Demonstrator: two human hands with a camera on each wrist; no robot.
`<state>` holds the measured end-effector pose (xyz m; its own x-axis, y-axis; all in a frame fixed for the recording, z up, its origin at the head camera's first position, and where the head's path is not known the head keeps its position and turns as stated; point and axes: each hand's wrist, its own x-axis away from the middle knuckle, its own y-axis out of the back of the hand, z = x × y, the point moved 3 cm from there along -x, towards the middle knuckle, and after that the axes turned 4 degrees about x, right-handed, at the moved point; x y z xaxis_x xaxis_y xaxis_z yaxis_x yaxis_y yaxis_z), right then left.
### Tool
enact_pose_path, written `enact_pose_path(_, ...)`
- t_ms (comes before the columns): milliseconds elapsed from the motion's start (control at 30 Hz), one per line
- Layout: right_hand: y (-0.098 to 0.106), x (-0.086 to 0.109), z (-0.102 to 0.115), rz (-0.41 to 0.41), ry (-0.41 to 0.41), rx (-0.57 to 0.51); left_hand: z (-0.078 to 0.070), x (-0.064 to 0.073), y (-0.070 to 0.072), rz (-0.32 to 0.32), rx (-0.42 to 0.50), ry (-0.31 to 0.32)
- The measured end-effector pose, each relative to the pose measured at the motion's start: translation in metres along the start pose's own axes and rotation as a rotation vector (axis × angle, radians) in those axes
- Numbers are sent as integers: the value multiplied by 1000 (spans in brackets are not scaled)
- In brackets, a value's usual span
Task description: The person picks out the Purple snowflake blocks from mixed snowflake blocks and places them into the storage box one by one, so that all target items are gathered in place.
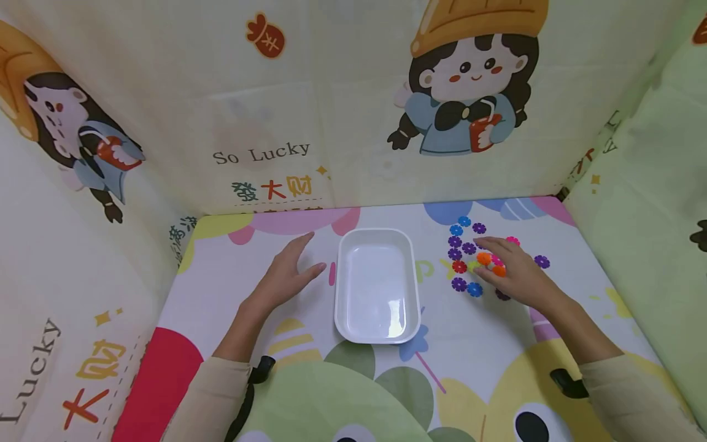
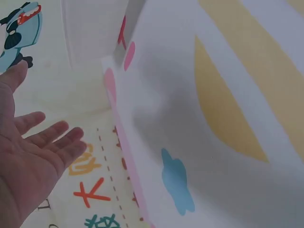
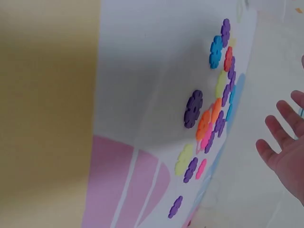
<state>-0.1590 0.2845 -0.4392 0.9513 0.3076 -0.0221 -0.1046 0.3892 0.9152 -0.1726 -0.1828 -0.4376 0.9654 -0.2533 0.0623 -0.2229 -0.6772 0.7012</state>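
Note:
A white rectangular tray (image 1: 378, 334) lies on the table in the middle of the head view, with nothing in it. To its left hovers my left hand (image 1: 287, 273), fingers extended and thumb apart, holding nothing. My right hand (image 1: 516, 276) is held above a loose group of colourful flower-shaped plastic pieces, its fingers spread and not gripping any. Among these are a blue piece (image 1: 474, 290), a red piece (image 1: 459, 267), an orange piece (image 3: 203, 125) and a dark purple piece (image 3: 193, 109). In the head view the right hand hides some of them.
A printed cloth (image 1: 298, 393) with cartoon shapes covers the table. Patterned curtains (image 1: 353, 123) hang behind it and along both sides. One purple piece (image 1: 542, 262) lies apart, right of the group.

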Motion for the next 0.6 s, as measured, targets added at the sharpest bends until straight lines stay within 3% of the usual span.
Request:
enact_pose_path(333, -11, -4, -9, 76, 3, -95, -5, -8, -16, 43, 295, 63)
enact_pose_path(600, -24, -9, -11, 111, -5, -121, -7, -15, -28, 94, 382, 141)
